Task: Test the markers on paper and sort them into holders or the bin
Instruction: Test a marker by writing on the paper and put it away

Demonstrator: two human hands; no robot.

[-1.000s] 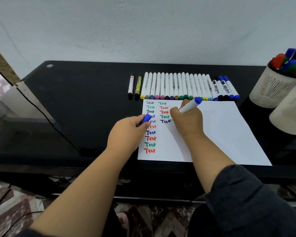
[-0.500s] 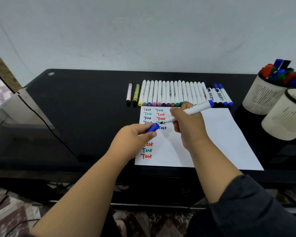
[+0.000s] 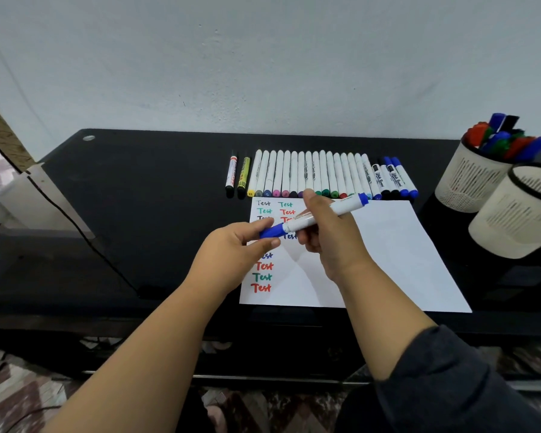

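My right hand (image 3: 331,242) grips a white marker with blue ends (image 3: 322,215), held level above the white paper (image 3: 397,257). My left hand (image 3: 236,248) pinches the marker's blue cap (image 3: 270,231), which sits on the marker's tip. The paper carries two columns of the word "Test" in black, green, red and blue. A row of several markers (image 3: 319,176) lies along the paper's far edge. Two white mesh holders stand at the right: the far holder (image 3: 469,185) is full of coloured markers, and the near holder (image 3: 519,220) shows no contents.
A red-labelled marker (image 3: 231,176) and a yellow-labelled marker (image 3: 243,176) lie at the left end of the row. A black cable (image 3: 85,232) runs across the left of the black table (image 3: 144,189). The wall rises right behind the table.
My right hand stopped writing and lifted the marker off the paper, turning it level. The cap in my left hand met the tip and now covers it.
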